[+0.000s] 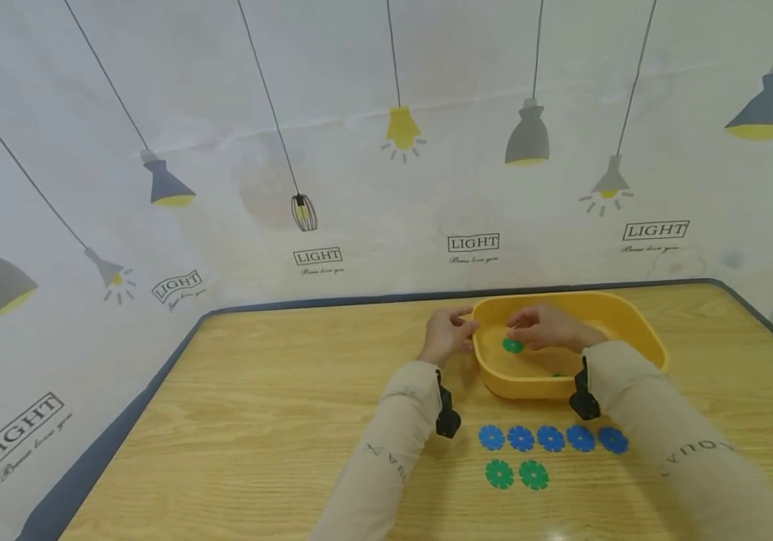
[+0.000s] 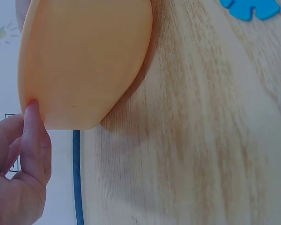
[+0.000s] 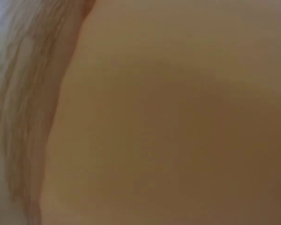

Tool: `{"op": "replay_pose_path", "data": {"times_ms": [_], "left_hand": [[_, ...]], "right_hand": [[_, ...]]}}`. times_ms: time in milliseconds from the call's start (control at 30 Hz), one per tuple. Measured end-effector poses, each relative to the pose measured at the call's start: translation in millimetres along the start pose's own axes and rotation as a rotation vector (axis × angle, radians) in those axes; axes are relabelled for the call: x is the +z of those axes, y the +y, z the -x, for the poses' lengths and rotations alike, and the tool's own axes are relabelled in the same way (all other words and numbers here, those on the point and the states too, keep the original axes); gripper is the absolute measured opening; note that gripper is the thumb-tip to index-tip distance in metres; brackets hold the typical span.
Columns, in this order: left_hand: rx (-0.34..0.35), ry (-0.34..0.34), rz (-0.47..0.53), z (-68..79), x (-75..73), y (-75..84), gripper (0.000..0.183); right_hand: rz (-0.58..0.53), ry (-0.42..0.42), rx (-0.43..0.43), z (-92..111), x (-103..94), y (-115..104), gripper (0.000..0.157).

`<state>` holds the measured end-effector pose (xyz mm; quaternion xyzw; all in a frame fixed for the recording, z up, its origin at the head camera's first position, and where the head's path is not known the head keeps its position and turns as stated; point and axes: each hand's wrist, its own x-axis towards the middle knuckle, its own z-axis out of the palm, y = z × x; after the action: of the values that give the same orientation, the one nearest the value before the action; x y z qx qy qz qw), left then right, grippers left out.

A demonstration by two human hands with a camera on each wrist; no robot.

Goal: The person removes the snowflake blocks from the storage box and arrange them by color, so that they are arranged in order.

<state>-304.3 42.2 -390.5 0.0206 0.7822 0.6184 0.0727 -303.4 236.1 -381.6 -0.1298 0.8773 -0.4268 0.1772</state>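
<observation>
My left hand [image 1: 447,336] grips the left end of a yellow plastic basin [image 1: 528,387] by its rim. In the left wrist view the fingers [image 2: 33,140] lie against the basin's outer wall [image 2: 89,61] at the rim. Inside the basin, my right hand [image 1: 545,328] pinches a notched green plastic disc [image 1: 512,346] at its fingertips. Another bit of green [image 1: 558,376] shows low behind the front rim, mostly hidden. The right wrist view holds only the blurred basin wall [image 3: 154,140] and a strip of table.
Nearer me on the wooden table [image 1: 258,421] lies a row of several blue notched discs [image 1: 551,438]. Below that row are two green ones [image 1: 499,474]. A wall covering printed with lamps [image 1: 403,131] rises behind the table's dark back edge [image 1: 359,299].
</observation>
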Motion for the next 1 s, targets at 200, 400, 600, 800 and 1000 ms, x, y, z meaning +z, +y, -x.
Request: {"op": "replay_pose_path", "data": {"times_ms": [200, 400, 600, 800, 1000], "left_hand": [[0.005, -0.014, 0.002, 0.5, -0.2, -0.3, 0.036], [-0.001, -0.020, 0.021, -0.1, -2.0, 0.4, 0.034], [-0.021, -0.018, 0.026, 0.2, -1.9, 1.5, 0.035], [-0.023, -0.011, 0.027, 0.1, -1.8, 2.1, 0.035], [-0.026, -0.010, 0.015, -0.6, -1.0, 1.4, 0.035]], "right_hand": [[0.009, 0.007, -0.031, -5, 3.6, 7, 0.047], [0.055, -0.053, -0.044, -8, 4.5, 9, 0.049], [0.095, -0.076, -0.021, -8, 4.8, 6, 0.045], [0.167, -0.107, -0.004, -10, 4.0, 7, 0.040], [0.158, -0.119, -0.005, -12, 4.7, 11, 0.033]]}}
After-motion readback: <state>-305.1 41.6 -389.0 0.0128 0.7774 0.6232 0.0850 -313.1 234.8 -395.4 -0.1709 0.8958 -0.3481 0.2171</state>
